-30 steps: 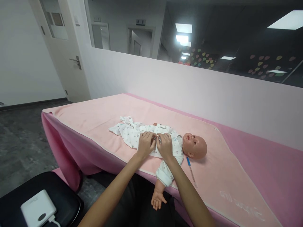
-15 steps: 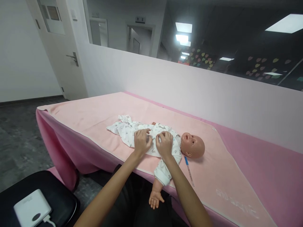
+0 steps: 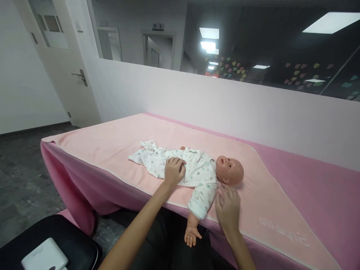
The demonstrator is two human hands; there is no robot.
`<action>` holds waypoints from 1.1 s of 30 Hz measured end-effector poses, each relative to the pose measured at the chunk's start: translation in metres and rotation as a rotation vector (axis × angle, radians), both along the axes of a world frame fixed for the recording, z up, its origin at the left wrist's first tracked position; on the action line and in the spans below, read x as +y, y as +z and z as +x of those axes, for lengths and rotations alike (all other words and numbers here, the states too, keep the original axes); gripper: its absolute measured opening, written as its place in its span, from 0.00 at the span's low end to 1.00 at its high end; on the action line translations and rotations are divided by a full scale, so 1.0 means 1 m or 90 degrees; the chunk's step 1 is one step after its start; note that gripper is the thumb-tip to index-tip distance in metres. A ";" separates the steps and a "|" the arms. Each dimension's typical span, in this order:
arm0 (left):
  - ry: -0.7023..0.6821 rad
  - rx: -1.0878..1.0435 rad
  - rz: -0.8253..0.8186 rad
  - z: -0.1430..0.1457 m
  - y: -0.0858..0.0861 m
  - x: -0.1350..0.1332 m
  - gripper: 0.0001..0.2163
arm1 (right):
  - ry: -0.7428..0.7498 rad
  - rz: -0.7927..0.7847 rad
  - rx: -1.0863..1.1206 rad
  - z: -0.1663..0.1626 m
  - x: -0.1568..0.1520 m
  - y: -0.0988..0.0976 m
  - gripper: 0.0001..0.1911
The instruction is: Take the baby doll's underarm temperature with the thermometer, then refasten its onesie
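Observation:
A baby doll (image 3: 229, 170) lies on its back, its head to the right, dressed in a white patterned romper (image 3: 197, 170). Its near arm (image 3: 192, 228) hangs over the table's front edge. My left hand (image 3: 174, 172) rests on the romper at the doll's middle, fingers loosely bent over the cloth, with no grip visible. Beside the doll's head and shoulder, my right hand (image 3: 229, 208) reaches down to the blanket, thumb and fingers apart. It covers the place where a thin blue-ended stick, like a thermometer, lay earlier; that stick is hidden now.
A pale pink blanket (image 3: 112, 131) covers the table over a darker pink cloth (image 3: 303, 168). On a black chair (image 3: 81, 240) at lower left lies a white power bank (image 3: 45, 257). A white wall with a window (image 3: 253, 45) runs behind, and a door (image 3: 70, 71) stands at left.
My right hand has left the romper's front and moved right and toward me, beside the doll's head. My left hand stays on the romper. The view has shifted slightly.

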State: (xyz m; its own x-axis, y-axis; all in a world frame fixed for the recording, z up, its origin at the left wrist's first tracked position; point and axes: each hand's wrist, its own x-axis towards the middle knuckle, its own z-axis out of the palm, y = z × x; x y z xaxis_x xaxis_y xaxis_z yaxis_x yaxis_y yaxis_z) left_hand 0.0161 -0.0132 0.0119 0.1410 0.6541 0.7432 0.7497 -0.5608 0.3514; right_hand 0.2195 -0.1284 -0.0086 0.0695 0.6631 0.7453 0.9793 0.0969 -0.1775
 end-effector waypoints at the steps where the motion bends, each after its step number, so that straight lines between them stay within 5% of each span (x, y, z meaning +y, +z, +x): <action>1: -0.001 -0.003 0.001 0.000 0.000 0.000 0.08 | -0.053 -0.027 -0.011 0.009 -0.011 -0.007 0.14; 5: -0.009 -0.023 -0.003 0.000 0.000 0.001 0.08 | -0.154 -0.159 -0.061 0.031 -0.031 -0.015 0.13; 9: -0.008 -0.025 0.000 0.000 0.000 0.002 0.08 | -0.187 -0.260 -0.036 0.034 -0.034 0.004 0.14; 14: -0.009 -0.018 0.006 0.000 0.000 0.003 0.08 | -0.175 -0.312 0.024 0.032 -0.043 0.019 0.13; 22: -0.014 -0.024 0.008 -0.001 -0.001 0.004 0.08 | -0.254 -0.314 -0.005 0.042 -0.061 0.001 0.11; 33: -0.014 -0.027 0.007 -0.002 0.001 0.002 0.07 | -0.242 -0.225 0.256 0.049 -0.041 0.073 0.16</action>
